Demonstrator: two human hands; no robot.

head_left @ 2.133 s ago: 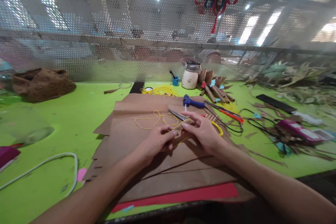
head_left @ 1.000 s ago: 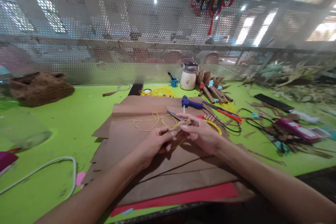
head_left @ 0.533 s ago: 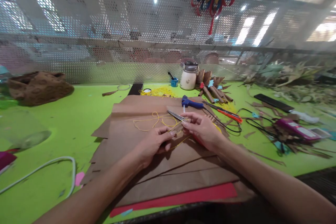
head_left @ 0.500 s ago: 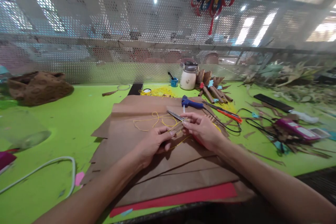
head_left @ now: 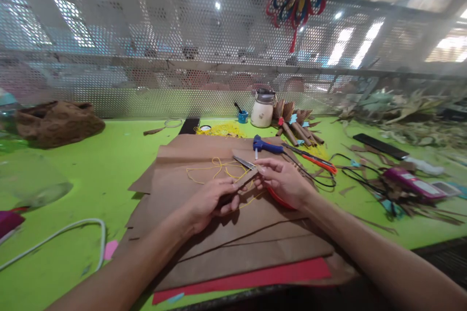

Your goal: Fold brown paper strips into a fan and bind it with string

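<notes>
A narrow folded piece of brown paper spans my two hands above the large brown paper sheets. My left hand is closed around its near end, thumb on top. At the far end, the fingertips of my right hand pinch it. Scissors lie beneath my right hand: the blades point up-left and a red handle shows below the palm. Thin yellow string loops over the paper beside my hands. Just beyond them is a blue glue gun.
An orange cutter and black cable lie to the right, near a purple device. Behind are yellow shreds, a blue pot, a pale jar and brown paper rolls. A brown bag sits left.
The brown paper piece has tilted up and shows more plainly between my hands. My left fingers have shifted slightly down its near end. The view has moved a little.
</notes>
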